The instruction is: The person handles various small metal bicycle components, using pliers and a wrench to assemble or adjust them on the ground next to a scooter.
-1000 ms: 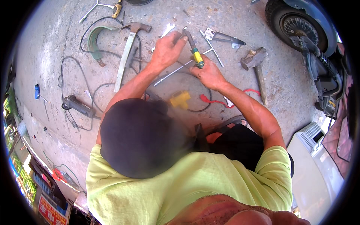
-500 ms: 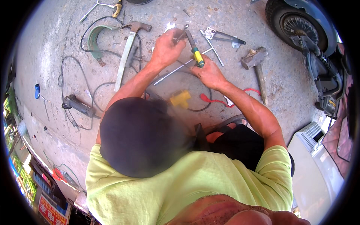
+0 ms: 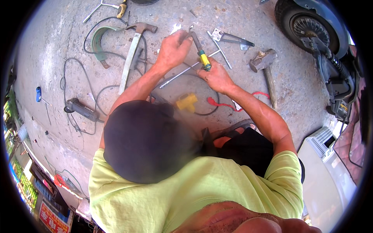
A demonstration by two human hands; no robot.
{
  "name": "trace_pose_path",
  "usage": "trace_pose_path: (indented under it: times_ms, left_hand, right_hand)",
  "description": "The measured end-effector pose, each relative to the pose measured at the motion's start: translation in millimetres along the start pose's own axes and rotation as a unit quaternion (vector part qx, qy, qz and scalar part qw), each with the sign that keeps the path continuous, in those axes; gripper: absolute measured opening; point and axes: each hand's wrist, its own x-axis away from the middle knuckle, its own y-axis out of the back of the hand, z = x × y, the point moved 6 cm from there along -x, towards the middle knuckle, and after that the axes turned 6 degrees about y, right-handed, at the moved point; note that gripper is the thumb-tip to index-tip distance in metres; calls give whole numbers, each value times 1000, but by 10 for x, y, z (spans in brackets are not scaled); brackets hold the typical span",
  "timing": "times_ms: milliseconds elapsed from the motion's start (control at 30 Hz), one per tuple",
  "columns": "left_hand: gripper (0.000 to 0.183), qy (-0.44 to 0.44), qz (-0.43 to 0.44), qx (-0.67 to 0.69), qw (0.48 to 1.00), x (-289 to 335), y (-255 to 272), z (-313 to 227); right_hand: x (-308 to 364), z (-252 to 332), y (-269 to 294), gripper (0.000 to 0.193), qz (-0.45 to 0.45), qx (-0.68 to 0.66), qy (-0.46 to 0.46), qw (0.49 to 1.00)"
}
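Clock directions are taken from the yellow-and-green-handled tool [image 3: 204, 60], 12 o'clock toward the top. A grinder-like power tool [image 3: 81, 110] lies on the concrete floor [image 3: 58, 46] at 8 o'clock. A green curved band [image 3: 97, 44] and a claw hammer [image 3: 132, 57] lie at 9 o'clock. The left hand [image 3: 173, 49] is at 9 o'clock, beside the tool's dark upper part; what its fingers pinch cannot be told. An open-end wrench [image 3: 176, 28] lies at 10 o'clock. The right hand [image 3: 218, 78], at 5 o'clock, holds the handle's lower end, fingers closed around it. A heavy hammer [image 3: 263, 61] lies at 3 o'clock.
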Motion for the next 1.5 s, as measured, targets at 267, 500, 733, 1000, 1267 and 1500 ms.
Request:
trace_pose_path:
  times_ms: [267, 500, 733, 1000, 1267, 1500]
  left_hand:
    - [41, -47, -20, -8, 999, 50, -6, -3]
    - [40, 27, 17, -1, 1000, 15, -38, 89]
    - [41, 6, 18, -26, 999, 56, -35, 92]
    - [36, 35, 3, 18, 999, 70, -67, 169]
    - [33, 70, 57, -19, 996, 31, -70, 222]
    - [34, 2, -11, 12, 1000, 123, -80, 134]
  right_hand:
    - [-15, -46, -15, 65, -9, 13, 14, 1000]
    - [-17, -116, -37, 68, -5, 9, 2, 1000]
    - [38, 27, -18, 67, 18, 4, -16, 1000]
    - [28, -12, -17, 63, 20, 0, -20, 1000]
    - [27, -46, -49, 63, 26, -2, -32, 999]
    - [29, -162, -99, 64, 29, 7, -51, 998]
